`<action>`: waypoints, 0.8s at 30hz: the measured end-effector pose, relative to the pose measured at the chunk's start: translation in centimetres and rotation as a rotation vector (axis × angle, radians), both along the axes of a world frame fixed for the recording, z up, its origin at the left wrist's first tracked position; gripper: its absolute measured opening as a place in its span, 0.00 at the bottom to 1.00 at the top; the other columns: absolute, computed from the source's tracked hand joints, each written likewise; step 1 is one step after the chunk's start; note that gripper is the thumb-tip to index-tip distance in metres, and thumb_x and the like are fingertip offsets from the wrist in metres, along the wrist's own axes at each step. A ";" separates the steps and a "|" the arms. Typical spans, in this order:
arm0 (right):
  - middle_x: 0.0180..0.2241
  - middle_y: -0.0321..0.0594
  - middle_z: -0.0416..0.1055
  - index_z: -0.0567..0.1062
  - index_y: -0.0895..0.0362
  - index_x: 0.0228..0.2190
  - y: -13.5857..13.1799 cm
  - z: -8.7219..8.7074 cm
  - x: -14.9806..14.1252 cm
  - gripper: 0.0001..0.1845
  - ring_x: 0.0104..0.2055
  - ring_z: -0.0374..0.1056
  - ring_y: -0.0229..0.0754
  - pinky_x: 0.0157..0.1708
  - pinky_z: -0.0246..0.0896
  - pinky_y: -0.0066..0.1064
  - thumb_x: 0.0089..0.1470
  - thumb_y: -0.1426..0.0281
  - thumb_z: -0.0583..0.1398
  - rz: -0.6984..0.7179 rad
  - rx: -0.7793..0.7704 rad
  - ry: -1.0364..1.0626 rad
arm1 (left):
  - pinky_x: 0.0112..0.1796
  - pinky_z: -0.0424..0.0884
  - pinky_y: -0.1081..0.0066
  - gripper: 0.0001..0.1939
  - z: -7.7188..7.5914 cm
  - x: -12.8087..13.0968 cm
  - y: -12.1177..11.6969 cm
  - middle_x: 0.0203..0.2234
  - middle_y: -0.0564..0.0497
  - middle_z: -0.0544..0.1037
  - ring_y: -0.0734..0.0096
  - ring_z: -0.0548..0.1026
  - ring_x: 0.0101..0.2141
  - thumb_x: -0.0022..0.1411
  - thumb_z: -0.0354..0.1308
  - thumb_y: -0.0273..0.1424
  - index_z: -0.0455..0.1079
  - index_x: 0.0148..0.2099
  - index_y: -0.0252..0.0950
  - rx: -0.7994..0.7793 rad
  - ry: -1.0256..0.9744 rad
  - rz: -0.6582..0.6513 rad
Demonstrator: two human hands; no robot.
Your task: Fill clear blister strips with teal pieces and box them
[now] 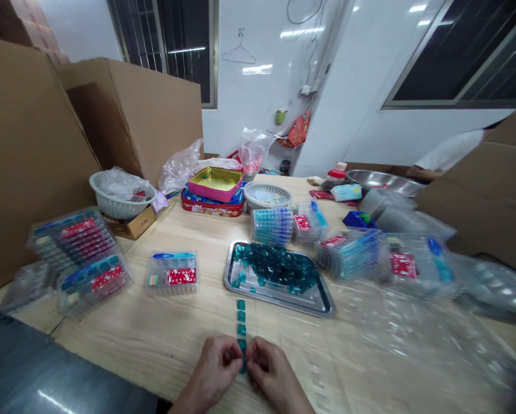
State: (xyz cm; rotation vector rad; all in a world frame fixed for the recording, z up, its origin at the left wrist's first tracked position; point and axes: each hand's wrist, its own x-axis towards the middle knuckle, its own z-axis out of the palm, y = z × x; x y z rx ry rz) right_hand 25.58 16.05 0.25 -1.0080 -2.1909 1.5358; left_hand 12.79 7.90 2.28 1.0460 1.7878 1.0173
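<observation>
A short column of square teal pieces (pixel 241 315), glassy and see-through, runs down the table in front of me, seemingly in a clear plastic tray whose outline is faint. At its near end, my left hand (pixel 217 365) has thumb and fingers pinched against the left side of the lowest teal piece (pixel 243 366). From the right, my right hand (pixel 270 368) pinches at the same piece, its fingertips partly hiding it. Beyond the hands, a metal tray (pixel 283 299) holds a heap of loose teal pieces (pixel 279 267).
Clear packs with red cards stand left (pixel 171 275), far left (pixel 87 247) and right (pixel 352 253). Thin clear plastic trays (pixel 387 333) cover the right side. Baskets (pixel 267 192) and tins (pixel 214 185) are at the back. Cardboard boxes (pixel 154 115) flank the table. Someone's sleeve (pixel 450 150) shows right.
</observation>
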 end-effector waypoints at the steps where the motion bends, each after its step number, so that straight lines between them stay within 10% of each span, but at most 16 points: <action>1: 0.15 0.28 0.61 0.63 0.55 0.21 0.0 -0.1 0.1 0.03 0.18 0.59 0.33 0.20 0.51 0.22 0.40 0.75 0.54 0.012 -0.018 0.005 | 0.25 0.58 0.77 0.06 0.2 0.0 -0.1 0.18 0.56 0.67 0.76 0.65 0.23 0.43 0.51 0.21 0.69 0.24 0.32 -0.004 0.009 -0.004; 7: 0.14 0.27 0.60 0.63 0.54 0.23 -0.4 -0.1 0.2 0.03 0.16 0.58 0.34 0.19 0.50 0.23 0.45 0.73 0.52 0.020 -0.024 0.008 | 0.29 0.59 0.75 0.06 0.3 0.4 -0.6 0.22 0.53 0.69 0.72 0.67 0.27 0.47 0.51 0.22 0.70 0.27 0.33 0.016 0.125 -0.041; 16: 0.24 0.40 0.70 0.67 0.56 0.26 -0.5 -0.6 -0.6 0.09 0.26 0.67 0.41 0.28 0.57 0.28 0.50 0.75 0.48 -0.033 0.421 -0.085 | 0.30 0.59 0.72 0.09 -1.0 1.3 0.1 0.24 0.49 0.72 0.68 0.68 0.28 0.57 0.46 0.24 0.66 0.29 0.35 0.041 0.298 -0.019; 24: 0.26 0.39 0.70 0.71 0.57 0.25 -0.1 2.1 0.0 0.10 0.27 0.67 0.39 0.28 0.57 0.26 0.50 0.77 0.51 0.072 0.382 -0.070 | 0.32 0.61 0.73 0.11 -1.1 1.0 -0.9 0.27 0.47 0.71 0.68 0.69 0.30 0.60 0.44 0.23 0.65 0.30 0.35 0.208 0.314 -0.067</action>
